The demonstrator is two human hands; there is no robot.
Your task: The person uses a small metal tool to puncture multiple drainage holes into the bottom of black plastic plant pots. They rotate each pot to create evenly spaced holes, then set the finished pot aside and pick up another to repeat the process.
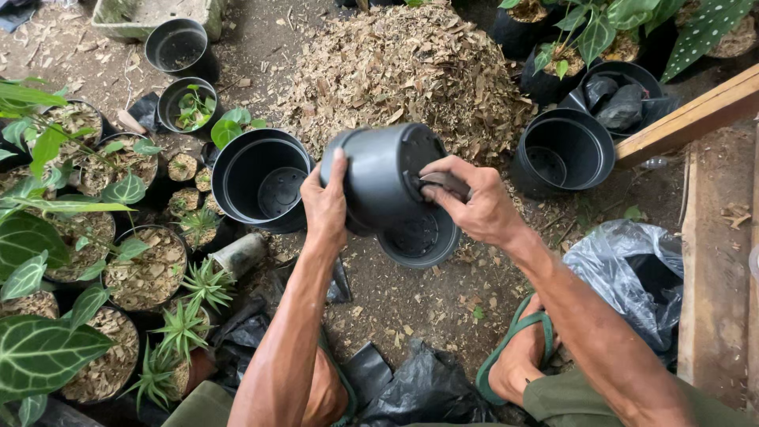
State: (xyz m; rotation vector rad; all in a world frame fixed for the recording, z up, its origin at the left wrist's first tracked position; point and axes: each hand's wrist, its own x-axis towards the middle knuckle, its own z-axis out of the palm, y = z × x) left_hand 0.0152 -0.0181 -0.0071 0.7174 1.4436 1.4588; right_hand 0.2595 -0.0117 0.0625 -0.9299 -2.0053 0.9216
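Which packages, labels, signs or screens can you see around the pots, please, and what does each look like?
No labels, signs or screens show.
Clear plastic bag: on the ground at right, beside the wooden plank; crumpled, see-through grey.
Black plastic bags: bottom centre by the feet; crumpled, glossy.
Black bags: stuffed inside a black pot, upper right.

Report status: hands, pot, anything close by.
Left hand grips tilted black plastic pot. Right hand presses a dark tool against the pot's base. Second empty pot sits directly underneath.

Soft, even daylight, faint shadows, no glare; sharp throughout, with slight wide-angle bending at the edges.
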